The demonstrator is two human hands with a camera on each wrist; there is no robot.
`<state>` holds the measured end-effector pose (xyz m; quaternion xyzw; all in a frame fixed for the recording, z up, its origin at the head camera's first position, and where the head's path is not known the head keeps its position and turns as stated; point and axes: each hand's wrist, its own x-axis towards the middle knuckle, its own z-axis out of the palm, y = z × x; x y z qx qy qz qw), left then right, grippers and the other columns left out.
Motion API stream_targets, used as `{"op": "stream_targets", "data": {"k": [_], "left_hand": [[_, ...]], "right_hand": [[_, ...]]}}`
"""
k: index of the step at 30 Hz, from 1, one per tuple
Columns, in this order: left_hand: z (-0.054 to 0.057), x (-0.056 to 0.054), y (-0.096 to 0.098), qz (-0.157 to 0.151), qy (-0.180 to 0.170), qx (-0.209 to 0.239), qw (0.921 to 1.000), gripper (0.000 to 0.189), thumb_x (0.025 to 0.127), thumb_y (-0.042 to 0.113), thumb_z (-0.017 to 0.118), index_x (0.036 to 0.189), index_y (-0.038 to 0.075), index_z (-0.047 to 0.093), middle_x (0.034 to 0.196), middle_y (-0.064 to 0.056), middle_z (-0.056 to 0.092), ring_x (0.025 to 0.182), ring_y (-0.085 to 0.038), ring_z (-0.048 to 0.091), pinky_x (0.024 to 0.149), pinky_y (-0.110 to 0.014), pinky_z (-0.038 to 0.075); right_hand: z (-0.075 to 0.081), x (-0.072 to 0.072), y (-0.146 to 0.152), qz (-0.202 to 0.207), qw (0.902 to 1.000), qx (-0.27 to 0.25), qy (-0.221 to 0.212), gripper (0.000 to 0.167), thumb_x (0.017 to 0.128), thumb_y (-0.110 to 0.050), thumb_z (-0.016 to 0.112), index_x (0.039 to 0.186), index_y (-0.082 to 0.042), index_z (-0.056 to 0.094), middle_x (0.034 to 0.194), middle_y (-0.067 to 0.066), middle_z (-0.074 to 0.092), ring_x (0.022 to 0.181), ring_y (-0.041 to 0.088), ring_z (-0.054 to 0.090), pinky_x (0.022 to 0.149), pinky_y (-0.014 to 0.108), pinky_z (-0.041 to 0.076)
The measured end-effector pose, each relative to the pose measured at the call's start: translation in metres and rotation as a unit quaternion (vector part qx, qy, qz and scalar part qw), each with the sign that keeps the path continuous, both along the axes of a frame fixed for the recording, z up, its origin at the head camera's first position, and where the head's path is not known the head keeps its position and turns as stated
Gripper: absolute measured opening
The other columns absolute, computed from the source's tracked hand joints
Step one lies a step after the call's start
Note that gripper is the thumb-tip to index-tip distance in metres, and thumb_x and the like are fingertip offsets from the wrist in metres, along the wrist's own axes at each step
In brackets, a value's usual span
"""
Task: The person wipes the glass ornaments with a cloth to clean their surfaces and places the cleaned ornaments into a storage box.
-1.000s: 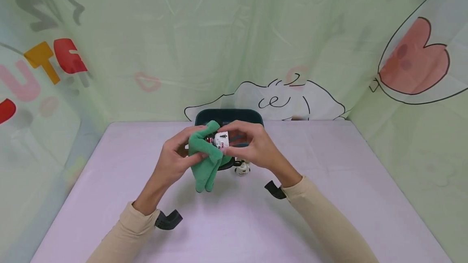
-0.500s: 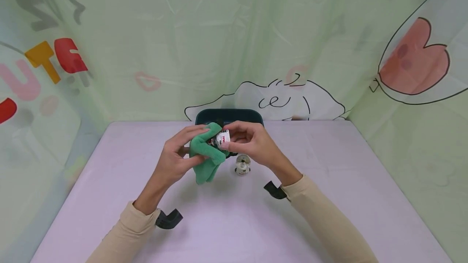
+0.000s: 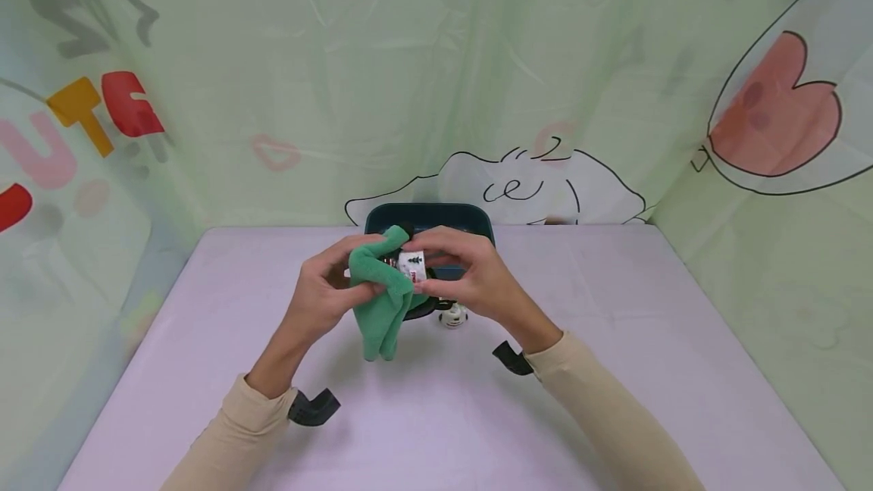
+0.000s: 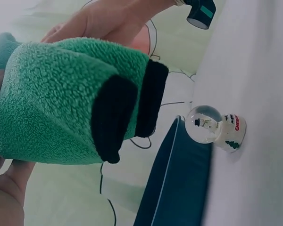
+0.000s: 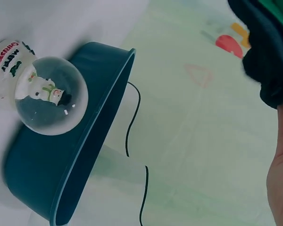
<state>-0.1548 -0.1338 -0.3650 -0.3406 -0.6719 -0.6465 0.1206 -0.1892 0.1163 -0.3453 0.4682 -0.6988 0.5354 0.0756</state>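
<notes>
My left hand [image 3: 320, 286] holds a green fluffy cloth [image 3: 378, 301] with dark trim, wrapped about the upper part of a snow globe. The white printed base of that snow globe [image 3: 412, 266] pokes out on the right, and my right hand [image 3: 467, 267] pinches it between thumb and fingers. Its glass ball is hidden in the cloth. In the left wrist view, the cloth [image 4: 56, 103] covers the held piece entirely. A second snow globe [image 5: 52, 94], with a snowman inside and lettering on its white base, stands on the table below my right hand.
Behind the hands stands a dark teal bin [image 3: 430, 212] on the pale lilac table [image 3: 436, 415]. The second globe is close in front of it. A light green printed curtain [image 3: 327, 97] encloses the back and sides.
The held globe's base turned in my right fingers and back again. The cloth rose slightly, then dropped lower. My right hand now covers more of the standing globe than half a second ago.
</notes>
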Motion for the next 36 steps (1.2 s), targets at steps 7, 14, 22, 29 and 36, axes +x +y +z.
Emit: {"op": "stream_targets", "data": {"k": [7, 14, 22, 29, 36], "left_hand": [[0.0004, 0.0003, -0.0029, 0.012, -0.053, -0.011, 0.9984, 0.052, 0.087, -0.007, 0.074, 0.136, 0.000, 0.061, 0.125, -0.002, 0.068, 0.106, -0.017, 0.066, 0.081, -0.032, 0.060], [0.0009, 0.0006, -0.0036, 0.014, -0.086, -0.012, 0.9961, 0.054, 0.087, -0.005, 0.075, 0.138, 0.002, 0.060, 0.125, -0.003, 0.067, 0.105, -0.020, 0.067, 0.081, -0.031, 0.059], [0.0023, -0.0003, -0.0055, 0.031, -0.145, -0.034, 0.9884, 0.049, 0.089, 0.004, 0.076, 0.135, 0.004, 0.062, 0.123, -0.006, 0.068, 0.100, -0.028, 0.069, 0.080, -0.033, 0.059], [0.0007, -0.0013, -0.0034, 0.023, -0.130, -0.019, 0.9911, 0.049, 0.088, 0.000, 0.076, 0.135, -0.001, 0.062, 0.122, -0.003, 0.068, 0.098, -0.024, 0.070, 0.080, -0.031, 0.059], [-0.0007, 0.0014, 0.0006, 0.018, -0.090, 0.006, 0.9958, 0.056, 0.085, -0.005, 0.078, 0.138, -0.004, 0.059, 0.124, 0.001, 0.068, 0.099, -0.018, 0.070, 0.080, -0.029, 0.060]], "right_hand": [[-0.0031, -0.0016, -0.0023, -0.010, 0.9956, -0.005, 0.093, 0.048, 0.076, 0.003, 0.087, 0.121, -0.002, 0.070, 0.123, 0.011, 0.067, 0.116, 0.023, 0.064, 0.090, 0.035, 0.059], [-0.0037, -0.0057, -0.0031, 0.011, 0.9853, -0.024, 0.169, 0.036, 0.091, -0.022, 0.078, 0.120, -0.001, 0.070, 0.123, 0.015, 0.065, 0.116, 0.027, 0.063, 0.095, 0.033, 0.056], [-0.0016, -0.0080, -0.0031, 0.024, 0.9759, -0.023, 0.216, 0.040, 0.077, 0.006, 0.084, 0.114, -0.002, 0.072, 0.122, 0.018, 0.065, 0.115, 0.029, 0.064, 0.097, 0.034, 0.055], [-0.0006, -0.0097, -0.0016, 0.016, 0.9730, -0.022, 0.229, 0.038, 0.082, -0.004, 0.085, 0.117, 0.000, 0.070, 0.121, 0.018, 0.067, 0.114, 0.028, 0.066, 0.096, 0.035, 0.056], [0.0004, -0.0063, -0.0001, -0.001, 0.9834, -0.014, 0.181, 0.042, 0.084, -0.010, 0.084, 0.122, 0.002, 0.068, 0.122, 0.016, 0.068, 0.116, 0.027, 0.065, 0.097, 0.035, 0.055]]}}
